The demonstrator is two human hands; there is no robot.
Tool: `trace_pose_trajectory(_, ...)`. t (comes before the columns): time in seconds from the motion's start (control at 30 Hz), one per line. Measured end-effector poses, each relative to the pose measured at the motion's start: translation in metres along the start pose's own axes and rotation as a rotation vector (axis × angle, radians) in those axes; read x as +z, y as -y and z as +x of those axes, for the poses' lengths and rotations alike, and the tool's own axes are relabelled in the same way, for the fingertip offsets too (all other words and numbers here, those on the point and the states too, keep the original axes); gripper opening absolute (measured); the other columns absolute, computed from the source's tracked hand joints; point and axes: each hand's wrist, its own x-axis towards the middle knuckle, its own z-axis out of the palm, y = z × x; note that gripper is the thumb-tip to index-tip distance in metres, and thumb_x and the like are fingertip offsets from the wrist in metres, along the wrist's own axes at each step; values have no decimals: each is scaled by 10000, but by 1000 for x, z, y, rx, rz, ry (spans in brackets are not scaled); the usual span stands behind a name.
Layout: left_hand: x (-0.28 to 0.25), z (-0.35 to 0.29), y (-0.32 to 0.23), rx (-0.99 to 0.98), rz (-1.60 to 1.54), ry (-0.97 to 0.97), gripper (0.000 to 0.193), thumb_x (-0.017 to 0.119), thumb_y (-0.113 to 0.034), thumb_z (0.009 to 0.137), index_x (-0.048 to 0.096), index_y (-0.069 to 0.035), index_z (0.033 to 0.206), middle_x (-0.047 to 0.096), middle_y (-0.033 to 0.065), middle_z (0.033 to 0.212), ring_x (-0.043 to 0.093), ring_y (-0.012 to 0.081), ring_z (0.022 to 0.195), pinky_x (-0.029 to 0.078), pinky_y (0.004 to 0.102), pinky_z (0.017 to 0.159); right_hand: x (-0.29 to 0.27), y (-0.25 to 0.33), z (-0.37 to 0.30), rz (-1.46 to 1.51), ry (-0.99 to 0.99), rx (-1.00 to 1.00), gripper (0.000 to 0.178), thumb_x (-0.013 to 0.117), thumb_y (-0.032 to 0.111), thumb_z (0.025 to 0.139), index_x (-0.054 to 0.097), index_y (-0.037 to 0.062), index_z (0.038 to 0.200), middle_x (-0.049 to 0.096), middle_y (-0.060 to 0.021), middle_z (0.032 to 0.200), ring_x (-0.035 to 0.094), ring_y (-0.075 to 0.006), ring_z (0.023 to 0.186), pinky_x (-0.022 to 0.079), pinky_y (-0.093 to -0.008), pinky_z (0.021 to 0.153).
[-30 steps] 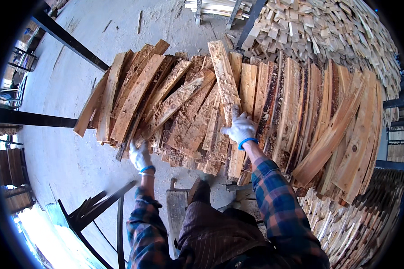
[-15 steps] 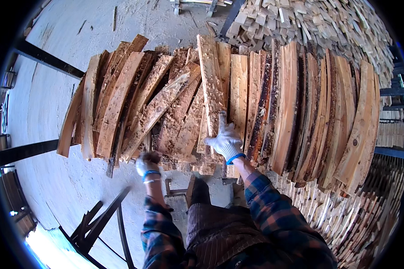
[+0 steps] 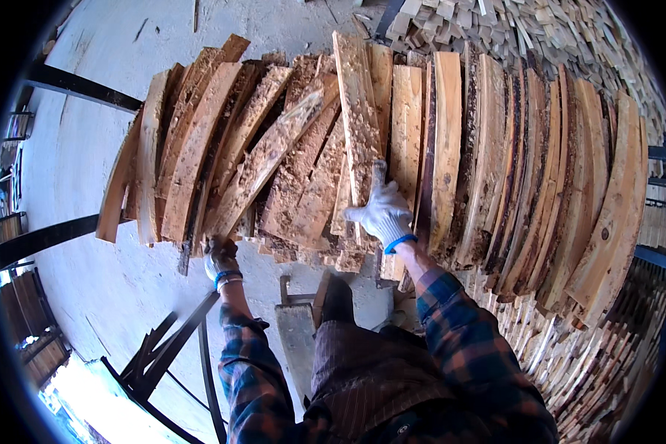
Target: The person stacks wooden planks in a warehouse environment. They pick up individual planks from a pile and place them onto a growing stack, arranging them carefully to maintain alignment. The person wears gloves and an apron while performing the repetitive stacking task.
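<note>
Hands [image 3: 384, 210] have parted, both at near ends of boards [image 3: 272, 150]

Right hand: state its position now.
In the head view, the right hand is right of centre, at the near end of a chip-strewn board.

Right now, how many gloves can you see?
2. The left glove is on the left hand, near the lower end of a slanted board; the right glove is on the right hand, at a chip-covered board. Neither is hidden.
</note>
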Motion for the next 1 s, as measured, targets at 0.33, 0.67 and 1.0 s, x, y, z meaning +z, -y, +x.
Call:
trace_pose_trajectory(0.33, 114, -92, -21, -102, 475, -176, 423, 643, -424, 935, 695, -44, 1113, 720, 88, 881, 635, 173, 752, 509, 323, 702, 67, -27, 6, -44, -483, -38, 1392, 664, 862, 541, 323, -167, 1415, 517, -73, 682, 459, -137, 459, 391, -337, 362)
trace_pose_trajectory(0.67, 130, -57, -2, 13, 295, 157, 402, 643, -307, 960, 639, -6, 1226, 694, 47, 1090, 640, 112, 873, 499, 248, 781, 44, -18, 3, 480, -124, 60, 1139, 772, 611, 711, 220, 43, 1530, 538, -330, 1265, 647, -351, 969, 558, -441, 741)
trace_pose_trajectory(1.0, 163, -61, -59, -100, 608, 539, 622, 674, -477, 902, 599, 38, 1243, 662, 44, 1043, 603, 140, 891, 477, 276, 828, 57, -5, -18, 393, 47, 3, 1011, 724, 610, 768, 349, -33, 1451, 501, -301, 1350, 567, -378, 1186, 486, -414, 964)
